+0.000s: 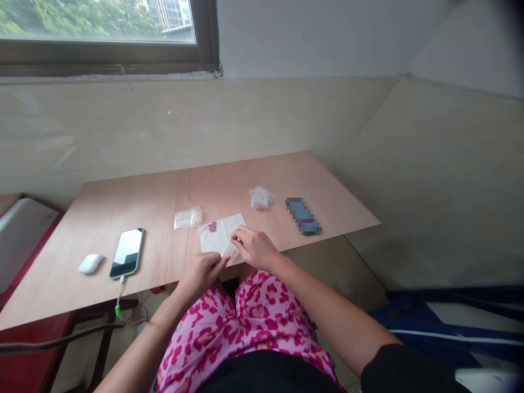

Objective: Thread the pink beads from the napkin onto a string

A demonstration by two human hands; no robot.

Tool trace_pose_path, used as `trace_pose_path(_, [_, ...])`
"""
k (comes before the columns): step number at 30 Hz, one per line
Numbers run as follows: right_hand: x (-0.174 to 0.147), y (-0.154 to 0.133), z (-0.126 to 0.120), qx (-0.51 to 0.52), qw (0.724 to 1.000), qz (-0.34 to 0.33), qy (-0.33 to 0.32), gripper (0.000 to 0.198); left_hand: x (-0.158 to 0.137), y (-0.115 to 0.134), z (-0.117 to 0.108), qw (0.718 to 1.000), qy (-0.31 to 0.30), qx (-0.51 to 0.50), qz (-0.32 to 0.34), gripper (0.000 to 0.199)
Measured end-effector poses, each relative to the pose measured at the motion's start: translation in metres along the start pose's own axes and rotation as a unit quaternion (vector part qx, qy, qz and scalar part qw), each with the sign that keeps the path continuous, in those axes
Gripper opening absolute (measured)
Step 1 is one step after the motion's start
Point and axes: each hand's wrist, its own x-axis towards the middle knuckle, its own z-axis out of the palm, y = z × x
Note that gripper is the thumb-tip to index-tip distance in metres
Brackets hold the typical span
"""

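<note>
Between my two hands is a small clear plastic bag (230,250), held over the near edge of a white paper sheet (213,240). My left hand (208,266) pinches its lower left side. At its upper right, my right hand (254,245) has thumb and fingertips pressed together on the bag. What is inside the bag is too small to make out. A little heap of red and pink beads (212,226) lies on the paper's far left part. Left of the paper is a stack of clear bags (188,218). Beyond it to the right lie filled clear bags (261,198).
A blurred-out dark phone (303,216) lies at the right of the wooden table (229,183). On the left are a phone (127,252) with a charging cable (121,286) and a white earbud case (90,263). The table's front edge runs just above my lap.
</note>
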Motion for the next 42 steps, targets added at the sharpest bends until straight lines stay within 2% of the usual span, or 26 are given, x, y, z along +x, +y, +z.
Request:
trace_pose_path(3, [0.003, 0.015, -0.012, 0.013, 0.998, 0.024, 0.05, 0.012, -0.005, 0.003, -0.004, 1.0, -0.022, 0.003, 0.012, 0.051])
trace_pose_path(5, [0.004, 0.023, -0.02, 0.038, 0.997, 0.027, 0.059, 0.011, -0.007, 0.003, -0.006, 1.0, -0.004, 0.002, 0.001, 0.048])
trace_pose_path(9, [0.001, 0.018, -0.021, 0.093, 0.995, 0.024, 0.016, 0.009, -0.005, 0.002, -0.012, 0.995, 0.09, -0.03, -0.038, 0.021])
trace_pose_path(11, [-0.001, 0.01, -0.015, 0.122, 0.992, 0.014, -0.026, 0.008, -0.003, 0.002, -0.014, 0.991, 0.123, -0.04, -0.037, 0.037])
trace_pose_path(15, [-0.002, -0.001, -0.009, 0.181, 0.981, 0.029, -0.069, 0.006, 0.0, 0.002, -0.017, 0.993, 0.078, -0.08, -0.026, 0.018])
trace_pose_path(21, [0.001, 0.005, -0.013, 0.218, 0.973, 0.068, -0.04, 0.004, 0.001, 0.001, -0.017, 0.988, 0.067, -0.121, -0.065, 0.022])
trace_pose_path(31, [0.002, 0.005, -0.01, 0.241, 0.965, 0.097, -0.034, 0.009, 0.0, -0.009, -0.022, 0.971, 0.075, -0.183, -0.136, 0.024])
trace_pose_path(34, [0.002, 0.003, -0.004, 0.283, 0.952, 0.11, -0.024, 0.016, -0.002, -0.01, -0.022, 0.96, 0.076, -0.231, -0.139, 0.024])
trace_pose_path(37, [0.001, -0.003, 0.005, 0.327, 0.939, 0.093, -0.046, 0.028, -0.002, -0.011, -0.019, 0.947, 0.078, -0.277, -0.143, 0.026])
trace_pose_path(40, [0.002, -0.005, 0.011, 0.337, 0.933, 0.101, -0.07, 0.02, -0.002, -0.013, -0.017, 0.939, 0.076, -0.297, -0.158, 0.027])
trace_pose_path(42, [0.007, 0.001, 0.007, 0.36, 0.924, 0.118, -0.052, 0.024, -0.001, -0.015, -0.018, 0.939, 0.076, -0.296, -0.16, 0.032])
